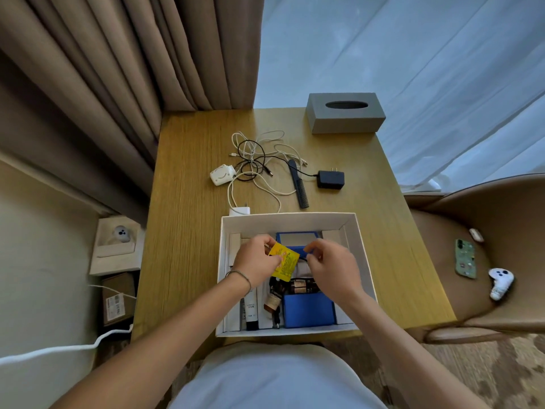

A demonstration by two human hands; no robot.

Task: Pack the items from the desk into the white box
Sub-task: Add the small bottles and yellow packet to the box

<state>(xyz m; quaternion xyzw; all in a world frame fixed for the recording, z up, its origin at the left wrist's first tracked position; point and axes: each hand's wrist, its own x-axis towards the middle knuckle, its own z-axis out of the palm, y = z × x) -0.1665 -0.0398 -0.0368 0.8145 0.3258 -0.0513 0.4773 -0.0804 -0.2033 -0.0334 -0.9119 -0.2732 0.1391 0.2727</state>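
Note:
The open white box (pixel 361 249) stands on the wooden desk (pixel 188 231) near its front edge. Both hands are over the box's middle. My left hand (pixel 256 261) pinches a small yellow packet (pixel 284 262) by its left side. My right hand (pixel 333 267) has its fingers closed at the packet's upper right corner, over something dark; what it grips is hidden. Inside the box lie a blue box (pixel 308 309), a blue frame (pixel 296 239), a brown bottle (pixel 272 301) and a black-and-white tube (pixel 251 312).
Behind the box lie tangled white and black cables (pixel 256 154), a white round device (pixel 221 174), a white plug (pixel 240 210), a black comb (pixel 298 184) and a black adapter (pixel 331 179). A grey tissue box (pixel 345 113) stands at the back. A chair at right holds a phone (pixel 466 258) and controller (pixel 500 283).

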